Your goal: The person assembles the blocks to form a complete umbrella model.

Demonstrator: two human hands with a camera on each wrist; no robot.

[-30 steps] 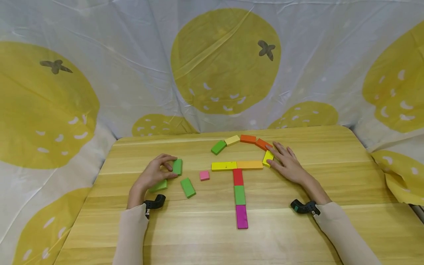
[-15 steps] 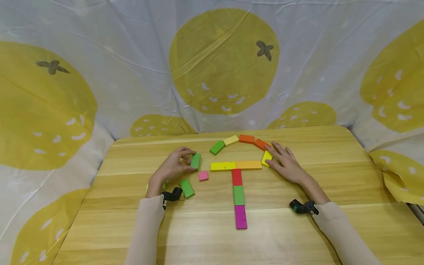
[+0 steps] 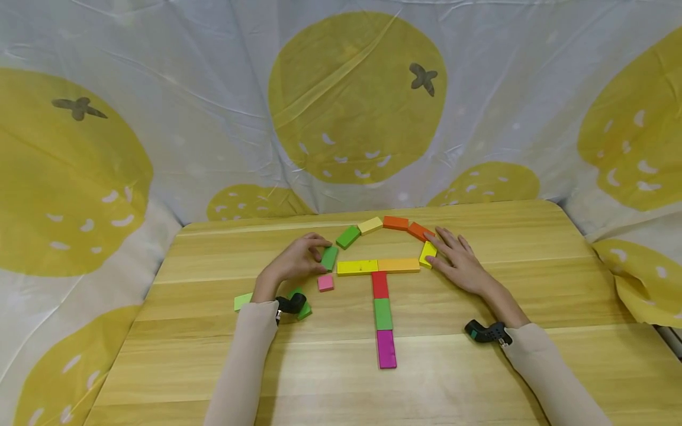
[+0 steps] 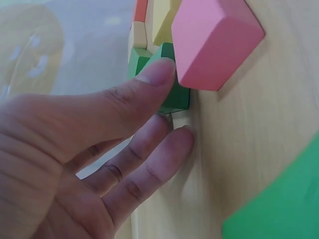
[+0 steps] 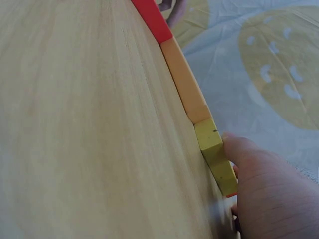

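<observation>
Left hand [image 3: 293,261] pinches a green rectangular block [image 3: 330,258] just left of a long yellow bar [image 3: 357,268], with a small pink block [image 3: 325,283] slightly nearer. Right hand [image 3: 459,262] (fingers extended) touches a short yellow rectangular block [image 3: 428,251] with its thumb, right of the bar.

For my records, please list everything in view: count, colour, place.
Stem blocks: 3, red, green, purple, centre
Bar blocks: 2, yellow, light orange, topping the stem
Arc blocks: 5, green, pale yellow, two orange-red, yellow, beyond the bar
Gripped block: 1, green, at the arc's left end
Small block: 1, pink, left of the bar
Loose blocks: 2, light green, green, left, partly hidden
Table: 1, wooden, beneath
Cloth: 1 or more, white with yellow prints, behind
Wrist devices: 2, black, on wrists
Sleeves: 2, beige, forearms
Left grip: 1, bare, pinching the gripped block
Right grip: 1, bare, touching the yellow arc block
</observation>
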